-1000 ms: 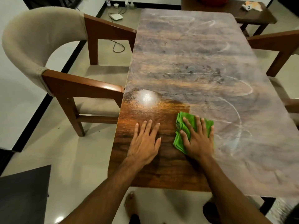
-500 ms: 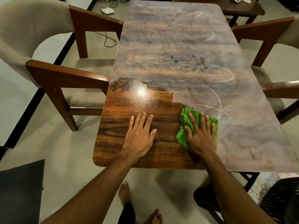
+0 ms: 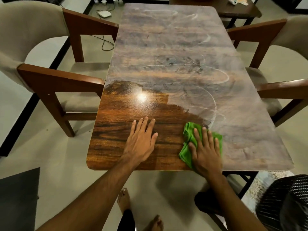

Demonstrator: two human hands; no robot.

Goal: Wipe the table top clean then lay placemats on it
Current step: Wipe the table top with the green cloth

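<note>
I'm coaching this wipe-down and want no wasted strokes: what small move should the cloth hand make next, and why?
Probably slide the right hand, flat on the green cloth, rightward into the hazy film: on the table top only the near-left corner shines clean, and the film begins at the cloth.

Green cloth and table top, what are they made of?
The green cloth looks like soft fabric, maybe microfibre: it bunches into folds under the right hand. The table top looks like wood or wood-pattern laminate, unclear which: dark grain streaks show, and the wiped part is glossy enough to mirror a light. The rest is dulled by whitish film.
</note>
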